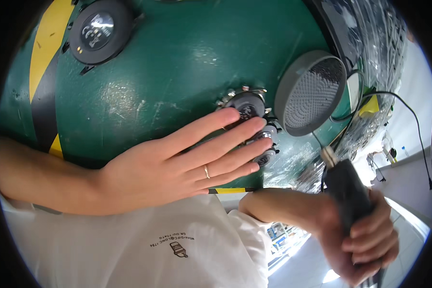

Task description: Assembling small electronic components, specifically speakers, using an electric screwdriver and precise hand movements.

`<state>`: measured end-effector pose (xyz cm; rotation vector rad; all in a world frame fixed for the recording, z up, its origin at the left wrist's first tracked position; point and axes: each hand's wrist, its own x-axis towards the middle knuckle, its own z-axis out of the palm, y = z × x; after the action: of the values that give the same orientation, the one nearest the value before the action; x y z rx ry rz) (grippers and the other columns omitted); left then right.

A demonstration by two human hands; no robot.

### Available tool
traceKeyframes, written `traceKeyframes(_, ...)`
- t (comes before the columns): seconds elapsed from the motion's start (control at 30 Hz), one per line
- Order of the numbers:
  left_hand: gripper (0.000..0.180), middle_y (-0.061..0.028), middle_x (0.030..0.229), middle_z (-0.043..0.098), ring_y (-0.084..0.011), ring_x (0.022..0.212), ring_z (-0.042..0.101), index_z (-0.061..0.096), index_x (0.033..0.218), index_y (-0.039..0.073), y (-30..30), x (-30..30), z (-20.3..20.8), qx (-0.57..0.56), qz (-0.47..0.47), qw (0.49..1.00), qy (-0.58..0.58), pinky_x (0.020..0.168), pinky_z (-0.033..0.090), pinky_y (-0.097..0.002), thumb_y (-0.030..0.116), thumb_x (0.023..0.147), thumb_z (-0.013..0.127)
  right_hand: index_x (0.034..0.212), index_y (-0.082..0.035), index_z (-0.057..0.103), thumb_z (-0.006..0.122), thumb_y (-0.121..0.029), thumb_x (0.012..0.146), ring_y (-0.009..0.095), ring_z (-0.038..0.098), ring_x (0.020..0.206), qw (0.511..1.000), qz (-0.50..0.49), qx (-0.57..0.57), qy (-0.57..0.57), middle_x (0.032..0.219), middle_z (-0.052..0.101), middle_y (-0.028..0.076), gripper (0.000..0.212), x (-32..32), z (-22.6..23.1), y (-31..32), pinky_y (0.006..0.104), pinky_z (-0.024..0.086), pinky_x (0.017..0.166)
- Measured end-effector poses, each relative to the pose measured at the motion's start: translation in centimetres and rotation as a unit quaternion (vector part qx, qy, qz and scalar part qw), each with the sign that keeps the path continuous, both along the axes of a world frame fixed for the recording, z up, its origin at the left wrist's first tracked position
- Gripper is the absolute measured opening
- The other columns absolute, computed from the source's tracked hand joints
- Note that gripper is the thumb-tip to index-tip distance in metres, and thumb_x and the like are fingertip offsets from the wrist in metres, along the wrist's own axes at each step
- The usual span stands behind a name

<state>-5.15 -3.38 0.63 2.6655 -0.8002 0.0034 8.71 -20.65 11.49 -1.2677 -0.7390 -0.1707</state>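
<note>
Left hand [177,165] laid flat on green painted surface [177,62], fingers straight and slightly fanned, fingertips [233,115] resting on cluster of small metal parts [254,129]; thin ring on one finger. Cluster: round dark disc with bright metal tabs at top, silvery bits below it, partly hidden under the fingers, just left of grey round grille cap [312,93]. Right hand [365,240] at lower right, fingers wrapped tight round dark handle of a tool [348,189], pale tip pointing up toward grille cap, not touching it; kind of tool not clear. Thin black cable [403,103] running from near grille cap off to the right.

Surface glossy green, scuffed, whitish scratches near middle; yellow and black stripe [45,62] down left edge. Round black lamp housing [98,31] at upper left, well apart from both hands. White shirt [144,245] with small printed mark in foreground. Pale floor and bright reflections at lower right, blurred
</note>
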Motion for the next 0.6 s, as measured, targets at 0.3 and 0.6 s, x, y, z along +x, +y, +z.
traceKeyframes(0.3, 0.091, -0.001, 0.166, 0.031, -0.0207, 0.151, 0.031, 0.04, 0.157, 0.015, 0.5, 0.3, 0.3, 0.08, -0.013, 0.996, -0.022, 0.126, 0.026, -0.0438, 0.065, 0.082, 0.056, 0.085, -0.014, 0.043, 0.058, -0.019, 0.097, 0.007, 0.047, 0.048, 0.995, 0.094, 0.026, -0.005, 0.06, 0.045, -0.006, 0.02, -1.4, -2.5, 3.8, 0.0245, 0.047, 0.048)
traceKeyframes(0.6, 0.084, 0.0037, 0.164, 0.034, -0.0158, 0.15, 0.032, 0.04, 0.157, 0.016, 0.7, 0.5, 0.4, 0.079, -0.024, 0.996, -0.023, 0.126, 0.027, -0.0403, 0.058, 0.085, 0.054, 0.098, -0.009, 0.05, 0.06, -0.017, 0.098, 0.01, 0.05, 0.05, 0.993, 0.118, 0.0, 0.007, 0.063, 0.047, -0.004, 0.013, -1.5, -2.7, 3.5, 0.028, 0.05, 0.051)
